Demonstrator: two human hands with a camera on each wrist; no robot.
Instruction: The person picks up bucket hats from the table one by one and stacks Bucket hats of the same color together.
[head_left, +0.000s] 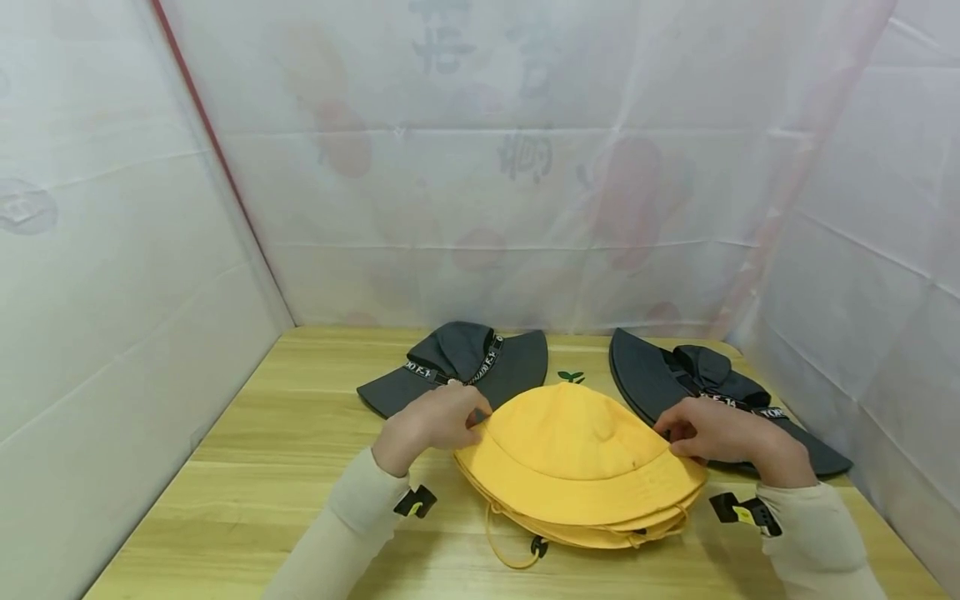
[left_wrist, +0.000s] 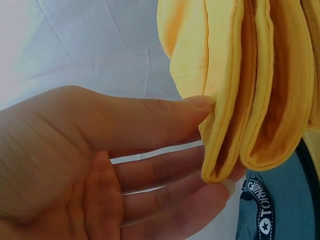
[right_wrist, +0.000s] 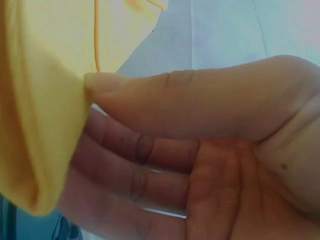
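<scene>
Wooden table bears 2 dark hats; white sheeting, seemingly plastic, walls it.

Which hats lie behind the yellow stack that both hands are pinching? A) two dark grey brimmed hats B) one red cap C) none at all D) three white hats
A: beyond the yellow hats, pinched at the brim by the left hand and right hand, one dark grey hat lies to the left and another grey hat to the right.

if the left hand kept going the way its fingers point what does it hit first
The left hand points right, already pinching the top yellow hat by its brim; the crown comes first, probably.
</scene>
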